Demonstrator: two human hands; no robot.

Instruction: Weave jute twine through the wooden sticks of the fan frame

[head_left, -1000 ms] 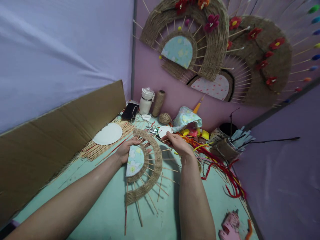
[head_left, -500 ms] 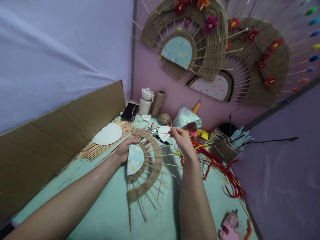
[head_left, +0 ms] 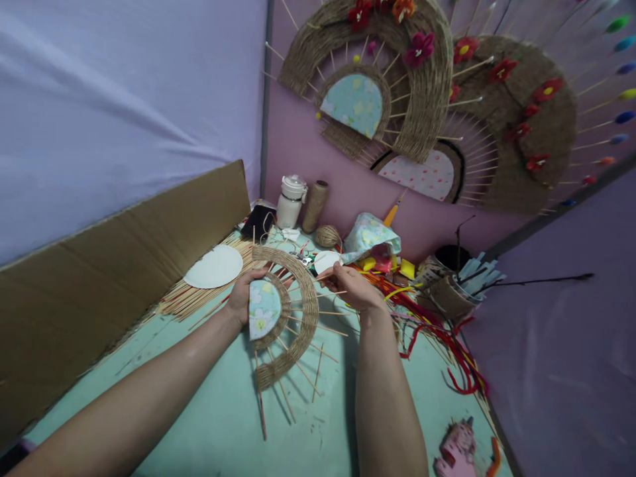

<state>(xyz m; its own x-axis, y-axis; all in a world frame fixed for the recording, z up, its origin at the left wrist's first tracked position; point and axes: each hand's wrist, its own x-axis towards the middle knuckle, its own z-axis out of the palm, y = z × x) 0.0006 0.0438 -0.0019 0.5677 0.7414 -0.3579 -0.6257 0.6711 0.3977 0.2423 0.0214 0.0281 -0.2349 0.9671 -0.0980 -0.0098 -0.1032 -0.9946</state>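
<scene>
My left hand (head_left: 242, 296) grips the straight edge of a half-round wall piece (head_left: 285, 315), made of a flowered blue centre, jute rings and thin wooden sticks fanning out. It is held just above the mint-green table (head_left: 209, 424). My right hand (head_left: 350, 286) is at the piece's upper right rim, fingers pinched together around the jute twine or a stick end; which one I cannot make out.
A bundle of wooden sticks (head_left: 209, 291) with a white paper disc (head_left: 214, 265) lies at the left by a cardboard sheet (head_left: 114, 265). Behind stand a white jar (head_left: 291, 201), a twine spool (head_left: 316, 204) and a twine ball (head_left: 328, 235). Red strips (head_left: 437, 338) litter the right. A pink glue gun (head_left: 460, 450) lies near.
My left hand has lifted and turned the piece slightly toward the far left. My right hand went up to the right, then came back down to the rim.
</scene>
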